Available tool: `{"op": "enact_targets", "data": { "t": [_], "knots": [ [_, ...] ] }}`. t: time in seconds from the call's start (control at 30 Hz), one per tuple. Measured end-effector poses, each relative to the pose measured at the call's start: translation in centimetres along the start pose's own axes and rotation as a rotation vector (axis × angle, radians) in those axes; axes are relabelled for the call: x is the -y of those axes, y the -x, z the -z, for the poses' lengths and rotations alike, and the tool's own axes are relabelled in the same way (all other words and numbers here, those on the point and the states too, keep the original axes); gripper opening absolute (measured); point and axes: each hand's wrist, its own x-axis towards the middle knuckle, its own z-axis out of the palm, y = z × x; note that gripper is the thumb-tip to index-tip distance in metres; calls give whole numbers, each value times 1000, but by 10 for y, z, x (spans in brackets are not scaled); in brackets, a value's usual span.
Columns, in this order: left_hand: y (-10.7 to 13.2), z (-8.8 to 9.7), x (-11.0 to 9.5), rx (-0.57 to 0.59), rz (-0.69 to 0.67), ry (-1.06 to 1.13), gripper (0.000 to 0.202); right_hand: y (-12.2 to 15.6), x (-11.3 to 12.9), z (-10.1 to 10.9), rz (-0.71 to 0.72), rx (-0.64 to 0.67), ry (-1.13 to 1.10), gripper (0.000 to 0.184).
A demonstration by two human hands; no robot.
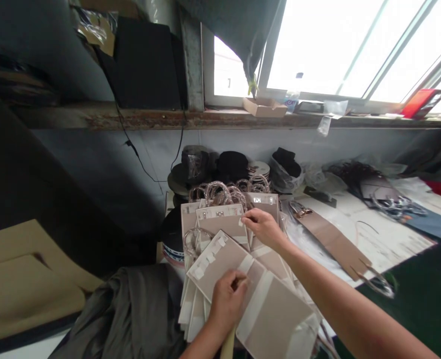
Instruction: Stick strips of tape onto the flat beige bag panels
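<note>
Far left: a tan board [26, 284], well left of the taupe panel stack [220, 259].
Near left: a heap of grey cloth [123, 314], just beside the stack.
Left hand [228, 299]: on the stack's top panel, which carries white tape strips; fingers curled, grip unclear.
Hands: apart, the left nearer the camera.
Right hand [263, 228]: beyond the stack's top panel, thumb and fingers pinching a corner of a clasped panel [220, 222].
Behind: clear ring handles [220, 193] bunched at the stack's far edge, with black rolls [235, 167] behind them.
Above: a cardboard tray [264, 107] on the window ledge [205, 119], beyond the stack.
Right: a long taupe strip with a metal clasp [332, 244] on a white-covered table [377, 239], right of the stack.
</note>
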Motion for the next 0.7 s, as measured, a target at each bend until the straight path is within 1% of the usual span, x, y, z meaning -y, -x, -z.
{"op": "enact_targets", "data": {
  "t": [0.07,0.13,0.23,0.33,0.4,0.47,0.5,0.57,0.6,0.63,0.7],
  "knots": [
    [-2,3,11,13,75,-3,16,-19,-5,-11,58,-5,93,17],
    [-2,7,17,20,107,-7,17,-31,-12,-19,97,-9,219,17],
    [0,9,20,22,125,0,21,-38,-21,-25,133,-18,372,18],
    [1,9,21,22,130,21,24,-39,-30,-28,151,-40,436,19],
    [0,8,23,32,129,43,27,-39,-37,-30,148,-48,434,18],
    [-1,10,25,46,127,57,32,-41,-43,-32,116,-72,395,18],
    [-2,11,25,51,123,58,35,-43,-46,-33,93,-99,366,23],
    [-3,13,25,62,103,39,37,-47,-51,-34,55,-154,311,40],
    [-3,14,23,65,91,23,35,-50,-52,-33,44,-166,293,47],
    [-3,15,21,65,78,10,30,-53,-53,-32,35,-164,282,49],
    [-3,16,15,53,63,4,21,-59,-54,-29,10,-132,266,40]
  ]
}}
